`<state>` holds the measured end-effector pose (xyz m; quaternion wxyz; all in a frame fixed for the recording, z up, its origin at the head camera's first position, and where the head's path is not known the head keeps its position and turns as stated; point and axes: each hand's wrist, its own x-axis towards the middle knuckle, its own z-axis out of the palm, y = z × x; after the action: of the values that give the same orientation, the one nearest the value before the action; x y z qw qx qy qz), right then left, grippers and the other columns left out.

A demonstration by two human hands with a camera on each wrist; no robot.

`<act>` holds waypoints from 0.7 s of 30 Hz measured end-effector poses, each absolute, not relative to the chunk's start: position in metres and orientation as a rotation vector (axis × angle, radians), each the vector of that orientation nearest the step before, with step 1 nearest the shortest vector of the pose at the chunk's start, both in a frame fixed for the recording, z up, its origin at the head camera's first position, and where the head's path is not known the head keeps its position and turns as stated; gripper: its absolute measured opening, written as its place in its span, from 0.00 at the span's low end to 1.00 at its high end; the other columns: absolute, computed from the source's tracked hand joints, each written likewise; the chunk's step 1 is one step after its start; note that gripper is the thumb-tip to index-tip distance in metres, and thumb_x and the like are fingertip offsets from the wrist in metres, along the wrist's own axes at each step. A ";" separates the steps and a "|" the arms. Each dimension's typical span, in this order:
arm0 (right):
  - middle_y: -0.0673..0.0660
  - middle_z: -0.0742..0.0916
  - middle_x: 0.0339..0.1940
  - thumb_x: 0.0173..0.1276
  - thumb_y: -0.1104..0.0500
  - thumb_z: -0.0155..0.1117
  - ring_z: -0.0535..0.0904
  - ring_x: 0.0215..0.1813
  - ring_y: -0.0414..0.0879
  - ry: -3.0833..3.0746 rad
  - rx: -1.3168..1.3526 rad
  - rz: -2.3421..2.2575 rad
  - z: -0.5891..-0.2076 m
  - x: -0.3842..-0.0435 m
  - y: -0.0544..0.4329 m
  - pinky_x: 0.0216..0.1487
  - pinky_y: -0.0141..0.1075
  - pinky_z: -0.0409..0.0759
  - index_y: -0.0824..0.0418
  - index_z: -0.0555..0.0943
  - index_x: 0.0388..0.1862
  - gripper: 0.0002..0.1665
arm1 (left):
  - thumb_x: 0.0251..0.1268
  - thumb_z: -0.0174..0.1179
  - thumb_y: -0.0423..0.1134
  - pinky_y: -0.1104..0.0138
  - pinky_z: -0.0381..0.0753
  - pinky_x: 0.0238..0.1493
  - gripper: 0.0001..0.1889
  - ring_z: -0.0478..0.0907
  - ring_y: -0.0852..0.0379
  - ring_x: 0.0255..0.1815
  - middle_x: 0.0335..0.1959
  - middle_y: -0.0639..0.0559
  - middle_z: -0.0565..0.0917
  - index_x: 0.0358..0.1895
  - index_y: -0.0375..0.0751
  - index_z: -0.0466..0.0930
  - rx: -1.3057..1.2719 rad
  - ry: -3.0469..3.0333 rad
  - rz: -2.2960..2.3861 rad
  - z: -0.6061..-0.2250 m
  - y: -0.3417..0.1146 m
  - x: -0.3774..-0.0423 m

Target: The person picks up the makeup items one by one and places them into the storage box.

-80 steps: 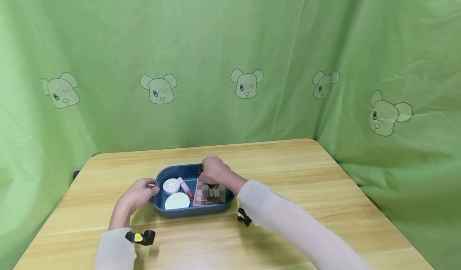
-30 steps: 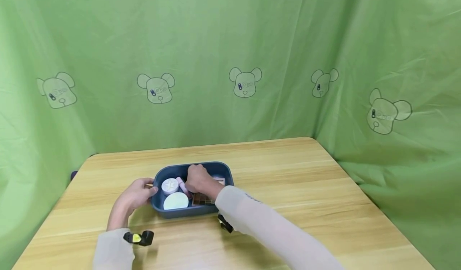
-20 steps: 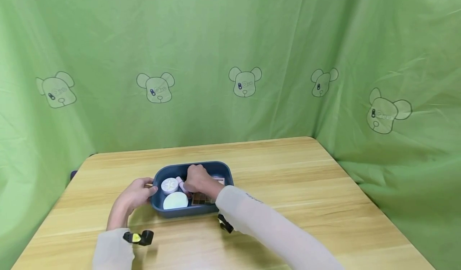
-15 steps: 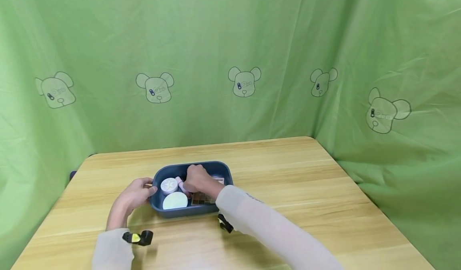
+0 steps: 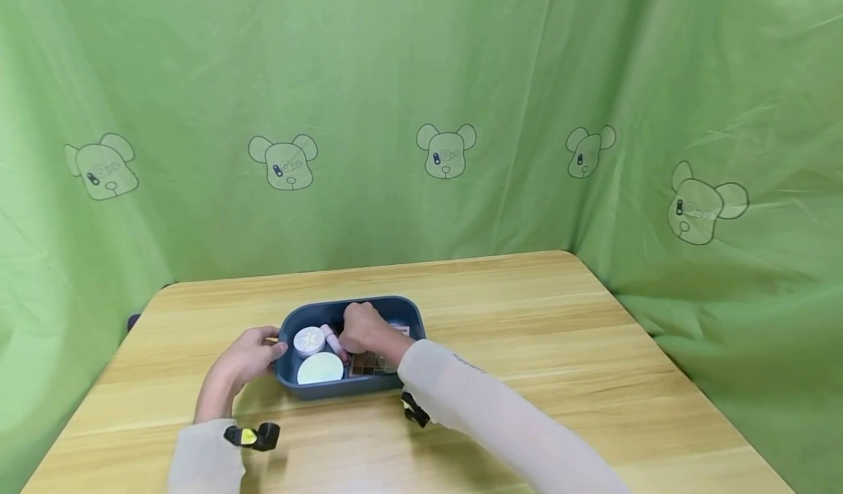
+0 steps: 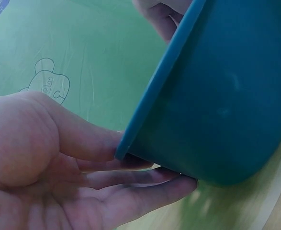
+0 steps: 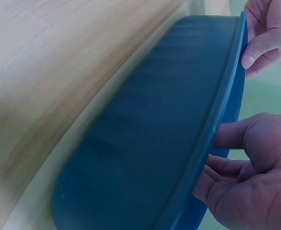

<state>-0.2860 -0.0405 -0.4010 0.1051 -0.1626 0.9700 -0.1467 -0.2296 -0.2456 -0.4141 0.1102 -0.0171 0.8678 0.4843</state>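
Note:
A dark blue oblong bin (image 5: 352,389) stands on the wooden table. My left hand (image 5: 249,355) grips its left end; in the left wrist view the thumb lies at the rim and the fingers touch the outer wall. My right hand (image 5: 365,331) reaches down inside the bin, between a pink lipstick-like tube (image 5: 331,339) and an eyeshadow palette (image 5: 369,364), partly covering the palette. In the right wrist view the bin's wall (image 7: 145,124) hides the fingertips of my right hand (image 7: 264,167), so I cannot tell what they hold.
At the bin's left end lie a round white case with a star (image 5: 309,340) and a white rounded piece (image 5: 320,369). The wooden table (image 5: 560,333) extends around the bin. A green curtain (image 5: 369,208) with bear-head prints hangs behind and at the sides.
Since the oldest frame, my right hand has moved left and lower in the bin, from above the palette to near the pink tube. Over the last second both hands stay almost still.

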 end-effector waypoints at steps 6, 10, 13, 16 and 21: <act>0.54 0.79 0.24 0.63 0.60 0.63 0.72 0.25 0.45 2.840 -0.450 -0.439 -0.399 -0.285 -0.038 0.27 0.33 0.72 0.57 0.72 0.16 0.16 | 0.76 0.48 0.29 0.53 0.87 0.51 0.23 0.82 0.42 0.51 0.58 0.22 0.77 0.66 0.16 0.64 -0.047 2.546 1.422 -0.414 -0.246 -0.230; 0.54 0.77 0.23 0.63 0.58 0.64 0.70 0.25 0.45 2.825 -0.450 -0.440 -0.400 -0.287 -0.036 0.26 0.33 0.70 0.57 0.71 0.16 0.18 | 0.76 0.48 0.30 0.52 0.87 0.52 0.23 0.82 0.43 0.52 0.58 0.23 0.77 0.67 0.17 0.64 -0.060 2.549 1.416 -0.414 -0.245 -0.230; 0.53 0.77 0.23 0.63 0.55 0.67 0.71 0.26 0.45 2.815 -0.453 -0.418 -0.400 -0.288 -0.035 0.27 0.33 0.71 0.56 0.71 0.16 0.20 | 0.76 0.48 0.30 0.52 0.87 0.52 0.23 0.82 0.42 0.52 0.58 0.22 0.77 0.67 0.17 0.64 -0.056 2.549 1.413 -0.413 -0.245 -0.230; 0.53 0.78 0.24 0.63 0.52 0.70 0.73 0.28 0.45 2.803 -0.452 -0.404 -0.400 -0.287 -0.033 0.29 0.33 0.72 0.56 0.72 0.17 0.21 | 0.76 0.48 0.30 0.52 0.87 0.52 0.23 0.82 0.42 0.53 0.59 0.22 0.77 0.67 0.16 0.64 -0.054 2.551 1.410 -0.414 -0.245 -0.230; 0.53 0.80 0.23 0.62 0.51 0.73 0.75 0.27 0.45 2.792 -0.445 -0.427 -0.400 -0.286 -0.033 0.27 0.33 0.72 0.59 0.78 0.21 0.17 | 0.76 0.48 0.30 0.52 0.87 0.51 0.23 0.82 0.42 0.52 0.59 0.21 0.77 0.66 0.16 0.64 -0.040 2.553 1.413 -0.414 -0.246 -0.230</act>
<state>-0.2855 -0.0329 -0.4001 0.1405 -0.1541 0.9668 -0.1477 -0.2301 -0.2457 -0.4143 0.1114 -0.0135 0.8694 0.4812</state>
